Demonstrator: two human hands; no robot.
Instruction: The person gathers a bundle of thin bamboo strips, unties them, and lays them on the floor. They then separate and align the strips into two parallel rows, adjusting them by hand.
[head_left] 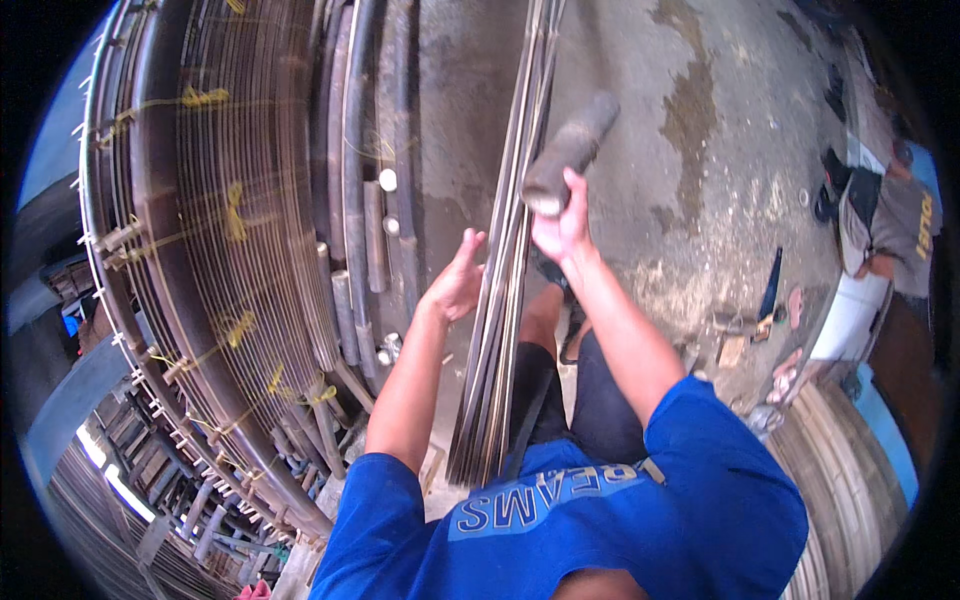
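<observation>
A long bundle of thin bamboo strips (pixel 503 310) runs from the top edge down to my lap. Close to its left side is my left hand (pixel 460 283), fingers stretched out and apart, holding nothing. On the other side, my right hand (pixel 564 228) grips a short, thick bamboo tube (pixel 572 150). The thumb shows along the tube's near end, while the other fingers are partly hidden. That tube is tilted up to the right, smeared a little by motion, with its pale cut end toward me.
A large screen of thin strips (pixel 250 250), tied with yellow cord, fills the left beside bamboo poles (pixel 362 180). On the concrete floor (pixel 640 60) at right lie a handsaw (pixel 770 290) and a wood block (pixel 732 350). Another person (pixel 895 220) sits at the far right.
</observation>
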